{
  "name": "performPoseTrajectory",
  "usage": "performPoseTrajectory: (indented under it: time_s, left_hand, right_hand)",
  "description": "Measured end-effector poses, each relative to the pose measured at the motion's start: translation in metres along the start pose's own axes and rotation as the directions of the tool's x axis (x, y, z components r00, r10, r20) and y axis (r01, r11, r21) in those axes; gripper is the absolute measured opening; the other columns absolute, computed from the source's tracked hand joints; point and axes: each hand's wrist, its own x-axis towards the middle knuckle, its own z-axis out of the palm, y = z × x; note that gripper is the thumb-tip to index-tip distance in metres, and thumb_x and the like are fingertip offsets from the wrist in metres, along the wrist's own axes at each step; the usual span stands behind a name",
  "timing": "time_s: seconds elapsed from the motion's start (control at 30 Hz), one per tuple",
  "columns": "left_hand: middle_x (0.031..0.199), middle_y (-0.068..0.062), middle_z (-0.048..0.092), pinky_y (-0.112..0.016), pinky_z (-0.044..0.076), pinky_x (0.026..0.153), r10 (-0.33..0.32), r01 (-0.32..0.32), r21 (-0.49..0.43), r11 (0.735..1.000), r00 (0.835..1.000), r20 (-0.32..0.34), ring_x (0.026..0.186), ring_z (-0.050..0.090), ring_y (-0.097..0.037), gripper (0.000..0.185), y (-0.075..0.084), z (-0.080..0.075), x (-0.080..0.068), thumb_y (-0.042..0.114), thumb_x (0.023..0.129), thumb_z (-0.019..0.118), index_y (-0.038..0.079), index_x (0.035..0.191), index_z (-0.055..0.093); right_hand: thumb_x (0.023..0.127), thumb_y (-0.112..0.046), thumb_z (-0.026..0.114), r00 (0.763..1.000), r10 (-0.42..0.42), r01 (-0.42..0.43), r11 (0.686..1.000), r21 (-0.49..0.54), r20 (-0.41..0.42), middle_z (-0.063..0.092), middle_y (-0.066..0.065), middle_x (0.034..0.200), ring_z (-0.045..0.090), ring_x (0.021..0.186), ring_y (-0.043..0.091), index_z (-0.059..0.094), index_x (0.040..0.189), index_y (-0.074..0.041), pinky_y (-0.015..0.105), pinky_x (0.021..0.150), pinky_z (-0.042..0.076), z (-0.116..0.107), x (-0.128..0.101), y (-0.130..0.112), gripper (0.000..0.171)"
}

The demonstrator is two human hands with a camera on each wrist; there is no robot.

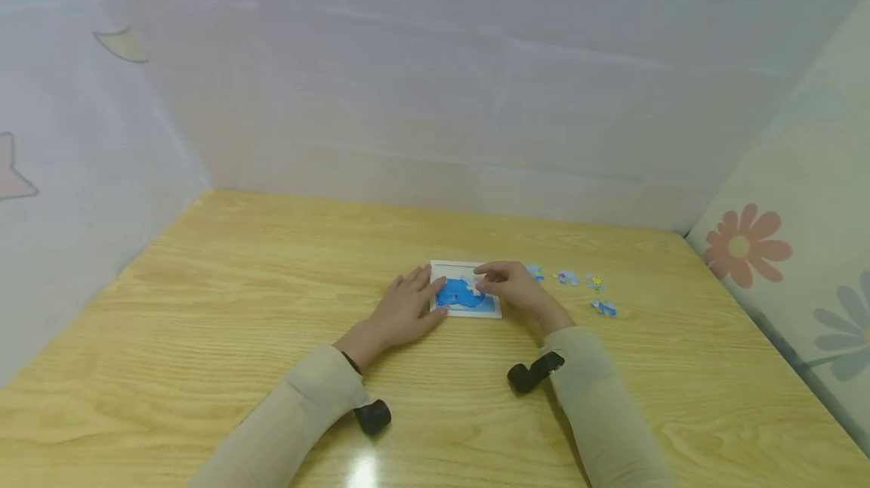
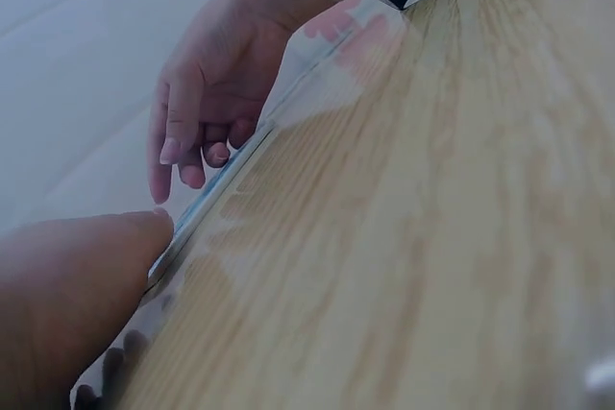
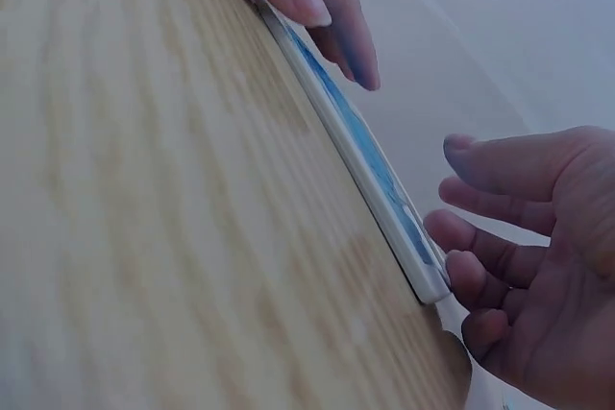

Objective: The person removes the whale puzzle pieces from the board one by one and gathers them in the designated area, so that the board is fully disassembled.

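A small jigsaw puzzle with a white frame [image 1: 469,314] lies flat on the table, its picture a blue whale [image 1: 457,293]. My left hand [image 1: 402,311] rests at the left side of the frame, fingers extended over that edge. My right hand [image 1: 518,290] is over the right part of the puzzle, its fingers loosely bent. In the right wrist view, the thumb and forefinger of the right hand [image 3: 548,228] stand apart with nothing between them, and other fingertips are right at the frame's edge. A pale patch [image 1: 473,288] shows in the picture beside the right thumb.
Several loose puzzle pieces lie to the right of the frame, among them one with a yellow sun [image 1: 595,282], a blue and white one [image 1: 603,307] and one with a pinkish spot [image 1: 566,277]. Pale cloth walls [image 1: 435,110] stand behind and beside the wooden table [image 1: 272,269].
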Motion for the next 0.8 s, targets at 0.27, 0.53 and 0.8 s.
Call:
performPoseTrajectory:
  time_s: [0.27,0.53,0.8]
  left_hand:
    - [0.154,-0.017,0.020,-0.058,0.015,0.112,-0.045,0.044,0.042,0.998,0.999,0.028,0.143,0.017,-0.036,0.057,0.000,0.001,-0.002,0.044,0.097,0.041,0.015,0.145,0.034]
    - [0.154,-0.016,0.022,-0.057,0.015,0.113,-0.049,0.047,0.056,0.997,0.998,0.036,0.143,0.017,-0.035,0.058,0.000,0.001,-0.002,0.045,0.097,0.040,0.016,0.146,0.033]
    - [0.153,-0.016,0.022,-0.057,0.015,0.113,-0.059,0.057,0.046,0.997,0.997,0.046,0.143,0.017,-0.035,0.058,0.001,0.002,-0.001,0.045,0.097,0.041,0.015,0.145,0.034]
  right_hand:
    - [0.086,-0.011,0.066,1.000,0.006,-0.006,1.000,0.013,-0.019,0.060,0.011,0.090,0.050,0.082,0.018,0.062,0.118,0.002,0.025,0.074,0.043,0.012,-0.001,-0.003,0.035]
    - [0.085,-0.012,0.066,0.997,0.063,-0.066,0.995,-0.069,-0.048,0.057,0.013,0.100,0.050,0.091,0.023,0.065,0.114,-0.003,0.037,0.084,0.044,0.019,-0.002,-0.003,0.030]
    - [0.085,-0.010,0.066,0.996,0.062,-0.071,0.989,-0.132,-0.069,0.058,0.013,0.100,0.052,0.093,0.025,0.065,0.112,-0.005,0.042,0.088,0.044,0.023,-0.002,-0.007,0.027]
